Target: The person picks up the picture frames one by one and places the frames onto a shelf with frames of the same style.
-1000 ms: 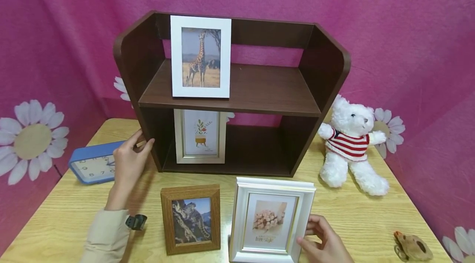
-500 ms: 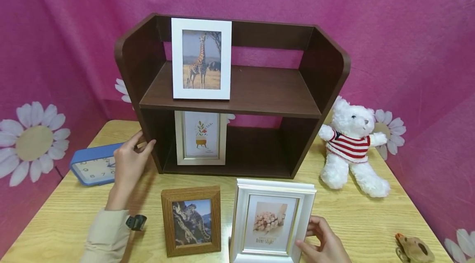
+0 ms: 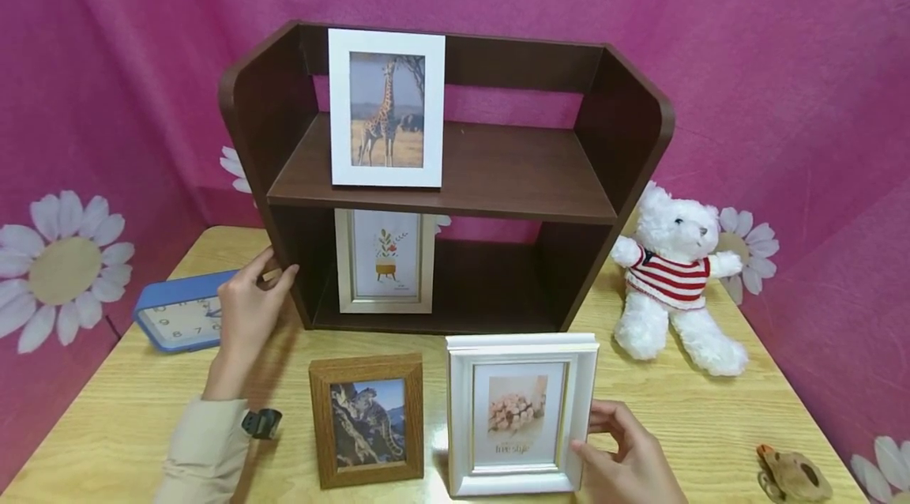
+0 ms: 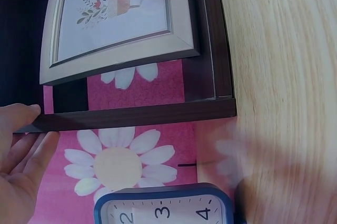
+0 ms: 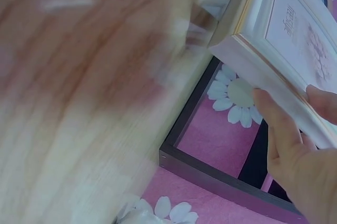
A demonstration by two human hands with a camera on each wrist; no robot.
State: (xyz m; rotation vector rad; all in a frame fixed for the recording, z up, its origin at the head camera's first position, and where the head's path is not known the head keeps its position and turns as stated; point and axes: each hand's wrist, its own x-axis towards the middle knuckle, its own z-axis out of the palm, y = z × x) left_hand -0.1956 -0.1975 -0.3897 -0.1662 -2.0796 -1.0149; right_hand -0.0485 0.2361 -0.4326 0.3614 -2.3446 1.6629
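Note:
My left hand (image 3: 250,305) pinches the side panel of a dark brown two-tier shelf (image 3: 526,172), thumb on the inner face and fingers outside in the left wrist view. By its right edge, a white picture frame (image 3: 462,409) with a pink flower print is held in my right hand (image 3: 626,453). The right wrist view has the thumb on the front of this frame and fingers on its side. A white frame with a giraffe picture (image 3: 387,109) stands on the upper tier. Below it, a pale gold frame with a plant print (image 3: 385,261) occupies the lower tier.
A brown wooden frame with a leopard picture (image 3: 366,421) stands left of the white one. A blue clock (image 3: 181,313) lies beside the shelf's left side. At the right are a white teddy bear (image 3: 668,275) and a small brown plush toy (image 3: 795,475).
The white flower-print frame has turned to face more squarely forward and shifted slightly up and left with my right hand. My left hand keeps its place on the shelf.

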